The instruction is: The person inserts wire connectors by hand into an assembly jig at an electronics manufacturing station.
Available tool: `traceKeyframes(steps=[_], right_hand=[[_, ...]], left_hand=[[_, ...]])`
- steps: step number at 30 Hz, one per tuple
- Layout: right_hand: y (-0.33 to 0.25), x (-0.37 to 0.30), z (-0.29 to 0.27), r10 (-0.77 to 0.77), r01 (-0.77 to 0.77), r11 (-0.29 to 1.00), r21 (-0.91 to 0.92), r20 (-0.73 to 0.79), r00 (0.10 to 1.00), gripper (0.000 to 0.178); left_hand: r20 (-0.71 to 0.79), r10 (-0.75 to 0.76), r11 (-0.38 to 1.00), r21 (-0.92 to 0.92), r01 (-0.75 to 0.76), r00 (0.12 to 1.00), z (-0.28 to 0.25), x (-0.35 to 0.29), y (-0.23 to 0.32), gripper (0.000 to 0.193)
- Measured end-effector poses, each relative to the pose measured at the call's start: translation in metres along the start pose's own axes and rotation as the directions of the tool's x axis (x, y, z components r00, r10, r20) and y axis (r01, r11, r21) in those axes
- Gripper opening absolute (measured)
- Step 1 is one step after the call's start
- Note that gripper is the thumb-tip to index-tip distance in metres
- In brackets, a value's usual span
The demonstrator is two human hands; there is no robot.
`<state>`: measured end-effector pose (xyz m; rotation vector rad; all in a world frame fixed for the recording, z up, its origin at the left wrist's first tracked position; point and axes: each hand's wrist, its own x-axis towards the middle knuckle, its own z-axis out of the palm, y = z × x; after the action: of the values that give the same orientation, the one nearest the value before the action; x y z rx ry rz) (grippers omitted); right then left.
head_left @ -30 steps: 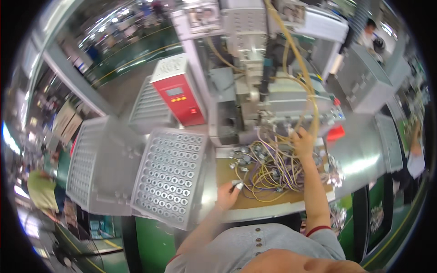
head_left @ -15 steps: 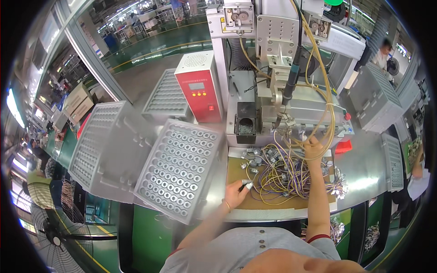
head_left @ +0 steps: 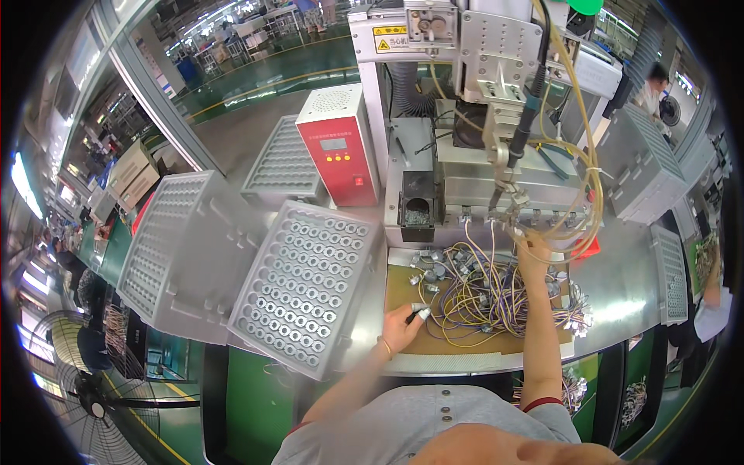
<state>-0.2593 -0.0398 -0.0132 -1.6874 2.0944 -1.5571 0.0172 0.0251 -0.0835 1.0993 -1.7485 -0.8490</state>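
At the far side of the bench stands a grey machine (head_left: 496,155), with a red control box (head_left: 341,147) to its left. Nearer left lies a white tray (head_left: 306,287) of ring-shaped parts. On the brown mat (head_left: 403,283) sprawls a tangle of wires (head_left: 496,298). The right hand (head_left: 533,249) pinches wire ends beneath the machine head; the left hand (head_left: 403,324), near the tray, grips a small metal part (head_left: 419,308).

Tangled wires (head_left: 496,298) crowd the mat (head_left: 403,287); its left strip seems free.
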Motion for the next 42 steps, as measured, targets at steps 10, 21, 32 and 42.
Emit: traceKeyframes(steps=[10,21,32,42], right_hand=[[0.003,-0.004,-0.002,-0.023,0.023,0.994,-0.107,-0.002,1.0,0.016],[0.002,0.003,0.005,-0.09,0.084,0.987,-0.136,-0.042,0.995,0.022],[0.005,-0.002,0.004,-0.091,0.088,0.991,-0.106,-0.025,0.996,0.025],[-0.004,0.0,0.003,-0.146,0.143,0.988,-0.052,-0.058,0.988,0.021]], left_hand=[[0.035,-0.039,0.999,0.022,0.039,0.999,-0.001,-0.003,0.002,0.015],[0.01,-0.071,0.997,-0.003,0.071,0.997,0.001,0.002,0.0,0.012],[0.018,-0.073,0.995,-0.073,0.074,0.997,0.005,-0.003,-0.007,0.012],[0.024,-0.152,0.988,-0.011,0.152,0.988,0.002,0.0,0.001,0.013]])
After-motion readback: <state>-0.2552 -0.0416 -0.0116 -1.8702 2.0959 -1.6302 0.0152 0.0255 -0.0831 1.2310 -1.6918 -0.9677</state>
